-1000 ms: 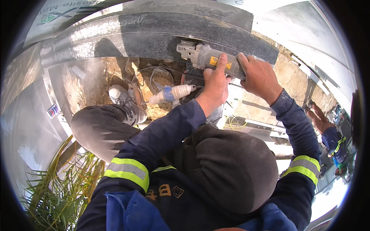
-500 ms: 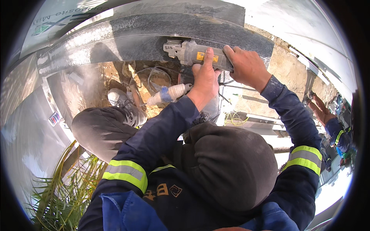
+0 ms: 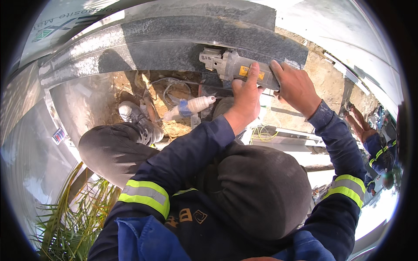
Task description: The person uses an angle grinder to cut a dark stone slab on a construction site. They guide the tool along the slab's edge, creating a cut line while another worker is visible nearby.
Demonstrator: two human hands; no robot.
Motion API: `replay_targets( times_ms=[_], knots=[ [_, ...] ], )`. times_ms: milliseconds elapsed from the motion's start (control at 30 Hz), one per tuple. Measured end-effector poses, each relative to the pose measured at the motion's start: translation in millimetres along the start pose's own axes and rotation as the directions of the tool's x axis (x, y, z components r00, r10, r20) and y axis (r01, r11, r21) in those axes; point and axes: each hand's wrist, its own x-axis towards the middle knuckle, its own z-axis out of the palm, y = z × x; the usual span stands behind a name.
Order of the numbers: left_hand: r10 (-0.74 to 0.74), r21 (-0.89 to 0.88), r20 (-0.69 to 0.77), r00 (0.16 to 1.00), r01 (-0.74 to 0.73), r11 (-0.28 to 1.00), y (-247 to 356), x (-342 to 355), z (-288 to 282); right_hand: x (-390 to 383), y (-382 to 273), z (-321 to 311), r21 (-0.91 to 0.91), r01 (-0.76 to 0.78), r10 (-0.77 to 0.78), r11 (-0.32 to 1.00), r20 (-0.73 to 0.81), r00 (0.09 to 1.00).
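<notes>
Both my hands are closed around a dusty grey angle grinder (image 3: 235, 65) with a yellow label. My left hand (image 3: 247, 98) grips its body from below, thumb over the label. Around the rear end of the casing wraps my right hand (image 3: 298, 85). The grinder's head lies against the dark grey curved stone slab (image 3: 152, 54), along a thin line that runs lengthwise on it. I cannot make out the disc, which the head hides. Pale dust coats the slab's left part.
Below the slab lies a whitish, dusty bottle (image 3: 193, 106) with a blue band, near a grey cable (image 3: 167, 89). My shoe (image 3: 130, 113) rests on the dirt. A yellow-green cord (image 3: 263, 134) is coiled nearby. Palm leaves (image 3: 82, 213) stand lower left; another person (image 3: 379, 145) is at far right.
The angle grinder has slid to the right along the slab, with both hands still on it. The dust haze at left has thinned. The person at far right has shifted.
</notes>
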Motion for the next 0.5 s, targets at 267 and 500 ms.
replay_targets(
  times_ms=[267, 500],
  knots=[
    [0.077, -0.014, -0.002, 0.997, -0.077, 0.997, 20.2, 19.1, -19.2, 35.3, -12.3, 9.8, 0.039, -0.016, 0.014, 0.999, 0.047, 0.999],
    [0.011, -0.031, 0.041, 0.999, -0.009, 0.999, 4.0, 0.0, 0.9, 3.5, -3.7, -6.7, 0.014, -0.015, 0.014, 1.000, 0.019, 1.000]
  ],
)
